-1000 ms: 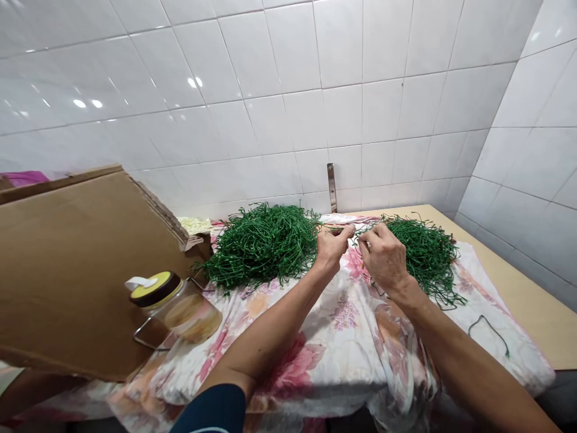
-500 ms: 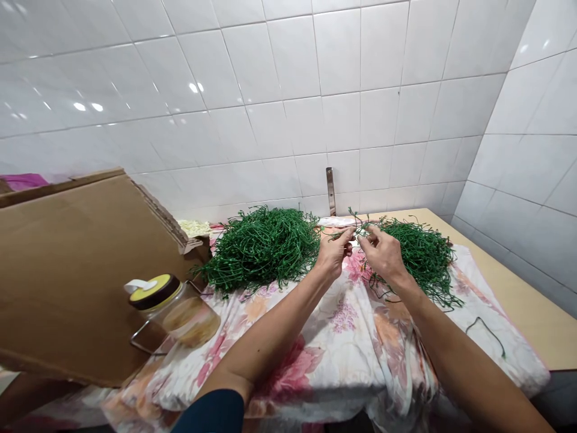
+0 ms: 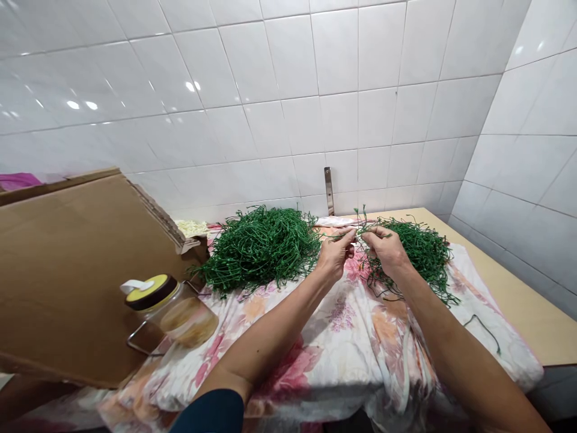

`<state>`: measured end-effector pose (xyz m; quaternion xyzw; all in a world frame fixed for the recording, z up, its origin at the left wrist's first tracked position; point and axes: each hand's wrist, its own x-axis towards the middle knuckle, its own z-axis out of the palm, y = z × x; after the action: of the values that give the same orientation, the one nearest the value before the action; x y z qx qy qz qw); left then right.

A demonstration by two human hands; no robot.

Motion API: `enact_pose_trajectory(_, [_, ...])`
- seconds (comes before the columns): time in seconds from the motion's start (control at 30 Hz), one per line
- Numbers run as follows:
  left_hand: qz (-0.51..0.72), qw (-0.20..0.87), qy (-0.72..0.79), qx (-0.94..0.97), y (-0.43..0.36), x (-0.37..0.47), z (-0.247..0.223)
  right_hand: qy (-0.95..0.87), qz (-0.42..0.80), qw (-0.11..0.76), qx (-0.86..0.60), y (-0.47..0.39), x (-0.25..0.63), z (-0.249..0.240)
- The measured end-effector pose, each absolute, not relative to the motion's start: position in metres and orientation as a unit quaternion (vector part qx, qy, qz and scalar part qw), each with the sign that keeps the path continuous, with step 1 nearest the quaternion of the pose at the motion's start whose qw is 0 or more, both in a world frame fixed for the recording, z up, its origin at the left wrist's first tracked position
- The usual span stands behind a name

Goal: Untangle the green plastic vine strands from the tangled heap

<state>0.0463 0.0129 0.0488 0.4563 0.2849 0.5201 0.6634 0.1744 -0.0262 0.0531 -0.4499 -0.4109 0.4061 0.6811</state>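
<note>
Between my two hands is a thin green artificial stem (image 3: 363, 218) with small tips branching upward. My left hand (image 3: 336, 251) pinches it from the left, thumb and forefinger pressed together. From the other side, the fingertips of my right hand (image 3: 384, 245) close on the same stem, almost touching the left fingers. A large tangled heap of green stems (image 3: 265, 246) lies left of my left hand. Another, smaller pile of green stems (image 3: 421, 249) sits behind and to the right of my right hand. Fingers hide part of the held stem.
A flowered cloth (image 3: 333, 355) covers most of the table (image 3: 509, 288). At left a cardboard box (image 3: 67, 276) leans beside a lidded jar (image 3: 189, 319) in a wire holder. One loose stem (image 3: 487, 329) lies at right. The tiled wall (image 3: 270, 72) bounds the back.
My right fingers have shifted slightly and curl closer around the stem, whose branched tips now stand a little more upright. The view has moved slightly; the piles look unchanged.
</note>
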Motion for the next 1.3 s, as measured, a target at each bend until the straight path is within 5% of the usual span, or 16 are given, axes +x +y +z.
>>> enact_pose_trajectory(0.37, [0.511,0.692,0.256,0.441,0.008,0.045,0.057,-0.39,0.483,0.689,-0.374,-0.034,0.169,0.063])
enact_pose_trajectory(0.57, [0.55,0.626,0.273,0.482,0.006,0.046,0.056,-0.395,0.428,0.703,-0.409,-0.031,0.168,0.057])
enact_pose_trajectory(1.07, [0.447,0.693,0.349,0.445,-0.001,0.054,0.047,-0.369,0.378,0.724,-0.443,-0.019,0.18,0.051])
enact_pose_trajectory(1.2, [0.437,0.619,0.329,0.564,-0.019,0.054,0.057,-0.377,0.372,0.719,-0.45,-0.016,0.186,0.05])
enact_pose_trajectory(1.3, [0.539,0.453,0.291,0.648,-0.024,0.047,0.067,-0.39,0.39,0.698,-0.458,-0.018,0.185,0.051])
